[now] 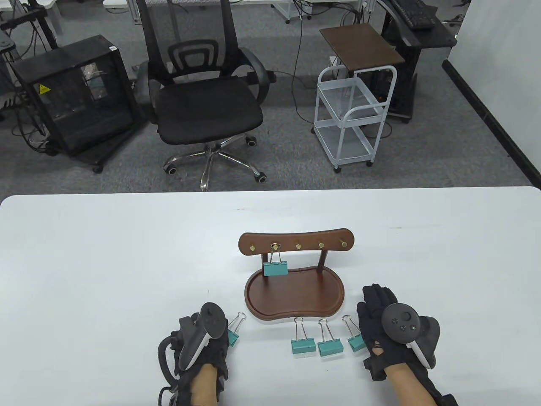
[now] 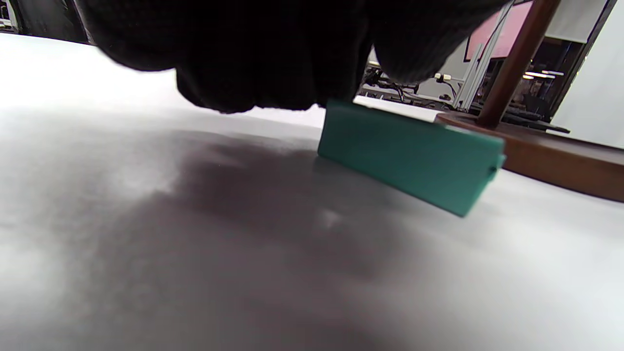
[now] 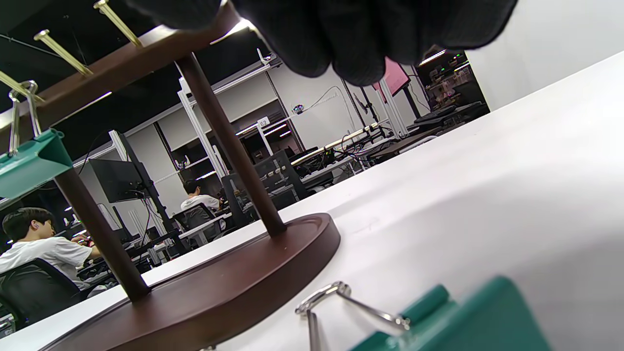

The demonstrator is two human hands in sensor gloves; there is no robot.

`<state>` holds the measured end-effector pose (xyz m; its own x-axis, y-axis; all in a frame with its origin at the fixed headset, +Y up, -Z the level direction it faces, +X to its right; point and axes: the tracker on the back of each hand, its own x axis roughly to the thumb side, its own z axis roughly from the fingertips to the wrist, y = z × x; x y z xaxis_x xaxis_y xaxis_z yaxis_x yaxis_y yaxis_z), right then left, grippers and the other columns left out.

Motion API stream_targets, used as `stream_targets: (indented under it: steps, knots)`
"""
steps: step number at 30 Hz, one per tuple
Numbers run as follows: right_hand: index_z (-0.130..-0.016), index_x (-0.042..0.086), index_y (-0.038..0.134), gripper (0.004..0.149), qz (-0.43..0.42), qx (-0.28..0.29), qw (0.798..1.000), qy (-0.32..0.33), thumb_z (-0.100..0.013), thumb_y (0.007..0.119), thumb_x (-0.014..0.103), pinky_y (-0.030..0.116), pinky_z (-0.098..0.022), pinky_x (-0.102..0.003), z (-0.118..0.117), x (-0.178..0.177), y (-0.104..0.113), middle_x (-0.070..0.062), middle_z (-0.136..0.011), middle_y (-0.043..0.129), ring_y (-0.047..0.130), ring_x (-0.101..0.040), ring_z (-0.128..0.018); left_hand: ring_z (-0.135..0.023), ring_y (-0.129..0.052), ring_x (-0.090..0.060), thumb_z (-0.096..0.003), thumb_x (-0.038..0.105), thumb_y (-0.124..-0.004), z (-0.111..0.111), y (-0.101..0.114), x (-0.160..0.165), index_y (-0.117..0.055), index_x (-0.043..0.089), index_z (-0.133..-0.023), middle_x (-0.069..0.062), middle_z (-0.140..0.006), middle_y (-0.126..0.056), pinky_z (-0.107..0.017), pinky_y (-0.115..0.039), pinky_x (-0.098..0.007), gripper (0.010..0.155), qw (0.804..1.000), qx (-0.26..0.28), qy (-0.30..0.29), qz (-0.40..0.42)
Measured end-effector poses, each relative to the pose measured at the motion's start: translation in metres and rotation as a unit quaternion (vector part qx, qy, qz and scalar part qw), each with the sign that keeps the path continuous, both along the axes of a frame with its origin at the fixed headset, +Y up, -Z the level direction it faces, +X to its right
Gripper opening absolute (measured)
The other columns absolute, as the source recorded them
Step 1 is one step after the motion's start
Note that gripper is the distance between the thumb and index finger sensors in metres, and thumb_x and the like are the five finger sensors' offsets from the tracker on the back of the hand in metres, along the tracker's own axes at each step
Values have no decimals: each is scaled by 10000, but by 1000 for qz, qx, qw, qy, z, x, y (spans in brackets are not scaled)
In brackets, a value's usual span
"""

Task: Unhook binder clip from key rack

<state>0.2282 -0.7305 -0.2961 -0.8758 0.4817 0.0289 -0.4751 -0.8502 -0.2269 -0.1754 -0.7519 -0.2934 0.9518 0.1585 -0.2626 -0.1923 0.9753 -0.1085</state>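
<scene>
The brown wooden key rack (image 1: pixel 296 242) stands on its tray base (image 1: pixel 296 298) mid-table. One teal binder clip (image 1: pixel 275 268) hangs from the second peg from the left; it also shows in the right wrist view (image 3: pixel 29 163). My left hand (image 1: pixel 219 338) lies at the base's front left, over another teal clip (image 1: pixel 233 337). In the left wrist view its fingers (image 2: pixel 273 63) meet the top edge of that clip (image 2: pixel 414 156), which sits on the table; a grip does not show. My right hand (image 1: pixel 374 302) rests flat and empty to the right of the base.
Three more teal clips lie in a row in front of the base (image 1: pixel 303 346), (image 1: pixel 330 347), (image 1: pixel 356 341), the last against my right hand. The table's far edge (image 1: pixel 270 192) is well behind the rack. An office chair and a cart stand beyond it.
</scene>
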Motion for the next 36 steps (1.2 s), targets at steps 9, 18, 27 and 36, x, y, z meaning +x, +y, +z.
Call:
stream_targets:
  steps: [9, 18, 27, 36]
  knots:
    - [-894, 168, 666, 580, 5, 0, 1000, -1, -409, 637, 484, 615, -622, -511, 0, 1, 0, -149, -977, 673, 603, -405, -888, -1000, -695, -382, -548, 545, -680, 4, 11, -1, -655, 277, -1062, -84, -1107, -676, -699, -598, -628, 581, 997, 49, 1, 64]
    - [-895, 168, 665, 580, 7, -1, 1000, 0, -409, 636, 484, 618, -621, -511, 0, 1, 0, -149, -975, 675, 606, -405, -887, -1115, -520, -401, -538, 629, -606, 5, 20, 13, -503, 298, -1147, -94, -1209, -522, -749, -515, -634, 700, 985, 100, -28, 134]
    - [-893, 169, 667, 580, -7, -3, 1000, 3, -408, 637, 484, 622, -619, -510, 4, 3, 1, -148, -975, 676, 609, -405, -885, -1100, -594, -396, -537, 674, -620, 1, 28, 27, -512, 273, -1156, -89, -1202, -571, -733, -594, -614, 745, 943, 131, -25, 304]
    - [-893, 168, 667, 581, -22, -7, 1000, -3, -408, 636, 485, 625, -617, -509, 3, 6, 2, -149, -973, 678, 612, -404, -884, -1086, -634, -398, -514, 680, -729, -19, 33, 44, -508, 267, -1163, -98, -1200, -580, -727, -649, -588, 800, 914, 142, -11, 380]
